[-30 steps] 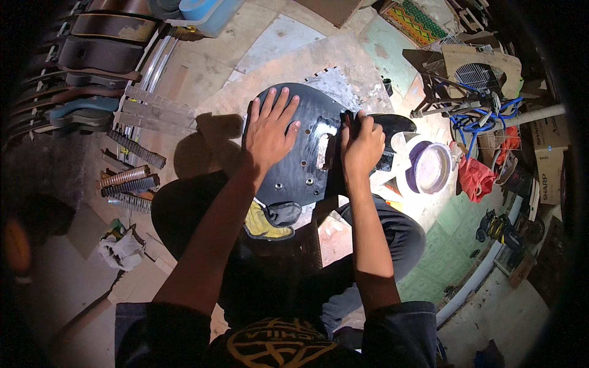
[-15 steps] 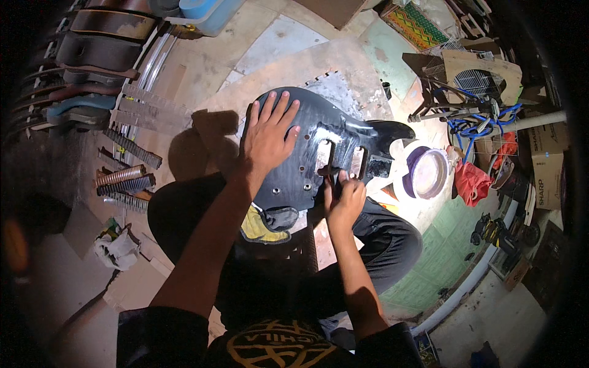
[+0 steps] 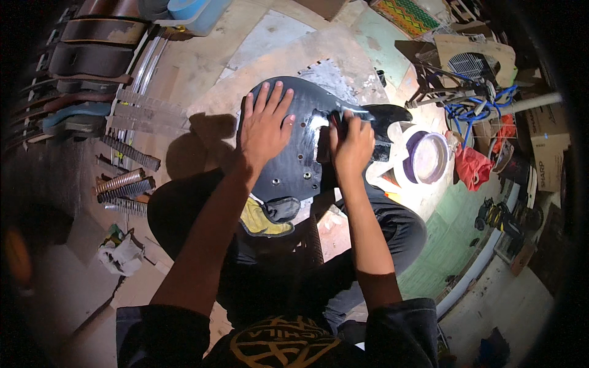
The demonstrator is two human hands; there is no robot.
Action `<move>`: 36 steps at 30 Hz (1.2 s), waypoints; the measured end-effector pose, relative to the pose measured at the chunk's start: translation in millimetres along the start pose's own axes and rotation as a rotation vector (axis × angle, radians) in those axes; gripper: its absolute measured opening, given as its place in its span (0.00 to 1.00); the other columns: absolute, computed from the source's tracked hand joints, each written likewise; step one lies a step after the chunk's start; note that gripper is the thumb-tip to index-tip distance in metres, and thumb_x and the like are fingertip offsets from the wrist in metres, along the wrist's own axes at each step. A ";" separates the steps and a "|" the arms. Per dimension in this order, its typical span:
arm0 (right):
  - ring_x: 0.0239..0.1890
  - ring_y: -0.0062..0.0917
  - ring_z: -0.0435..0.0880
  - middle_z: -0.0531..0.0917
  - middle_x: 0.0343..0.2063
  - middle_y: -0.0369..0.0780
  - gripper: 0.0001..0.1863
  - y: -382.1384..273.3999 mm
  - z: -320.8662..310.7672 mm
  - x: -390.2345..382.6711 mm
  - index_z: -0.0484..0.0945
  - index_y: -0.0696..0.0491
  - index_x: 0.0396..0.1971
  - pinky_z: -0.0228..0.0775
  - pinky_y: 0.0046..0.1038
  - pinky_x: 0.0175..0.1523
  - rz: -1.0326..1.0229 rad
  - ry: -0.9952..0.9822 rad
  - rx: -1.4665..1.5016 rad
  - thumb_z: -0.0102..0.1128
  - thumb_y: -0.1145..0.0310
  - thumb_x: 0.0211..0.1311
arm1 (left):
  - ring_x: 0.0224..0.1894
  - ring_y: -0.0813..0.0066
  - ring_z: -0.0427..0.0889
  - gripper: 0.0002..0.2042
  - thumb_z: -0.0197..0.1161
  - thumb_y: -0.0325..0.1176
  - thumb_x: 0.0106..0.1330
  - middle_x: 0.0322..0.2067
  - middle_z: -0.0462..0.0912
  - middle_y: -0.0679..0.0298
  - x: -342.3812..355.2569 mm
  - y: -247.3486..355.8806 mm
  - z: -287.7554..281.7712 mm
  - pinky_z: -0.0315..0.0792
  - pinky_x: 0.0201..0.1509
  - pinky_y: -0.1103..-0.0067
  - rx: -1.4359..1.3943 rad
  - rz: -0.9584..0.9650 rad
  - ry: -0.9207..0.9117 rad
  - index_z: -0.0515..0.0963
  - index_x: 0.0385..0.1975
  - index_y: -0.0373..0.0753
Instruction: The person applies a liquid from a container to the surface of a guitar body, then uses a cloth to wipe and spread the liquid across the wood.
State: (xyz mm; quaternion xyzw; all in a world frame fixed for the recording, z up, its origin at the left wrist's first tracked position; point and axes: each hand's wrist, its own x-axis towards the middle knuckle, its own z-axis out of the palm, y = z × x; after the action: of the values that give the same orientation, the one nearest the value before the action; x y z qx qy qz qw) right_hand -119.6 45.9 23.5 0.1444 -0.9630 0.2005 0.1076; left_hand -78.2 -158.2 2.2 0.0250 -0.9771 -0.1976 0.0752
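Your left hand [image 3: 264, 132] lies flat, fingers a little apart, on the left of the black guitar body [image 3: 285, 165] at the centre of the head view; your right hand [image 3: 354, 146] curls around a dark block [image 3: 335, 119], mostly hidden, on its right half. For even contact, it seems best to hold the block level, press lightly and ease off near the cut-out [image 3: 323, 148] and the horn [image 3: 396, 114]. Let your left palm bear down steadily, lest the body rock.
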 end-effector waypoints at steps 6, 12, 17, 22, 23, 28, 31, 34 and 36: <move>0.41 0.46 0.77 0.77 0.37 0.48 0.27 10.0 -12.9 -82.9 0.79 0.49 0.53 0.67 0.44 0.45 -0.044 -0.072 0.072 0.76 0.63 0.51 | 0.76 0.49 0.56 0.27 0.54 0.42 0.73 0.75 0.60 0.57 -5.4 -7.9 -2.3 0.49 0.76 0.48 0.027 -0.010 -0.003 0.66 0.72 0.46; 0.40 0.44 0.77 0.77 0.36 0.46 0.27 5.3 3.2 -11.2 0.78 0.47 0.55 0.66 0.45 0.44 0.013 -0.022 -0.030 0.74 0.62 0.53 | 0.76 0.48 0.56 0.27 0.54 0.41 0.73 0.75 0.59 0.56 -3.2 -3.3 7.3 0.46 0.76 0.48 -0.026 0.000 -0.015 0.66 0.72 0.45; 0.41 0.44 0.76 0.76 0.37 0.46 0.26 -1.0 -17.7 -83.6 0.79 0.48 0.54 0.66 0.44 0.44 -0.040 -0.086 0.068 0.73 0.63 0.53 | 0.78 0.49 0.51 0.27 0.52 0.41 0.74 0.76 0.58 0.58 -6.9 -9.1 6.9 0.42 0.77 0.48 -0.009 -0.012 -0.021 0.64 0.73 0.47; 0.40 0.43 0.77 0.77 0.34 0.46 0.23 -1.2 1.4 -2.8 0.80 0.47 0.52 0.66 0.42 0.43 0.042 -0.001 0.031 0.72 0.61 0.56 | 0.76 0.50 0.56 0.28 0.54 0.44 0.72 0.74 0.61 0.59 0.1 -6.7 10.8 0.47 0.76 0.47 0.092 0.046 0.000 0.67 0.71 0.48; 0.40 0.43 0.77 0.77 0.34 0.46 0.23 0.8 -0.1 -11.7 0.80 0.47 0.52 0.66 0.43 0.43 0.024 -0.003 0.034 0.73 0.62 0.55 | 0.76 0.50 0.56 0.28 0.54 0.44 0.72 0.74 0.61 0.59 0.3 -8.3 10.6 0.47 0.75 0.47 0.106 0.040 -0.001 0.67 0.71 0.48; 0.39 0.44 0.78 0.78 0.35 0.46 0.26 6.3 -6.1 -66.6 0.79 0.46 0.54 0.67 0.43 0.42 0.001 -0.048 0.033 0.74 0.63 0.54 | 0.76 0.50 0.56 0.27 0.54 0.44 0.72 0.74 0.61 0.60 -7.6 -15.1 10.2 0.48 0.75 0.47 0.119 0.015 -0.017 0.67 0.72 0.49; 0.40 0.43 0.78 0.77 0.34 0.47 0.20 12.6 4.0 13.0 0.79 0.47 0.51 0.67 0.43 0.42 0.010 0.087 -0.034 0.70 0.63 0.58 | 0.76 0.50 0.56 0.27 0.54 0.44 0.72 0.74 0.61 0.60 0.5 -2.9 11.4 0.48 0.76 0.47 0.090 0.051 -0.007 0.67 0.72 0.49; 0.38 0.46 0.76 0.76 0.36 0.48 0.19 12.2 -0.1 3.7 0.78 0.52 0.47 0.66 0.43 0.42 -0.034 0.064 -0.009 0.71 0.63 0.58 | 0.76 0.50 0.55 0.27 0.54 0.44 0.72 0.74 0.61 0.59 -9.1 -5.8 11.0 0.47 0.76 0.47 0.073 0.040 -0.019 0.67 0.72 0.49; 0.37 0.46 0.75 0.75 0.35 0.48 0.22 13.2 -15.8 -58.7 0.78 0.52 0.49 0.66 0.43 0.41 -0.062 -0.009 0.037 0.73 0.64 0.55 | 0.77 0.50 0.55 0.27 0.54 0.43 0.72 0.74 0.61 0.58 -2.5 -8.7 9.0 0.46 0.76 0.47 0.063 0.034 0.002 0.67 0.71 0.48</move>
State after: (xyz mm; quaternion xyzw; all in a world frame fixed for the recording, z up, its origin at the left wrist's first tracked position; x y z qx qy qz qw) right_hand -66.6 77.9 17.4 0.1769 -0.9547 0.2141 0.1070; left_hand -76.9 -162.5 -9.7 0.0109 -0.9830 -0.1655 0.0785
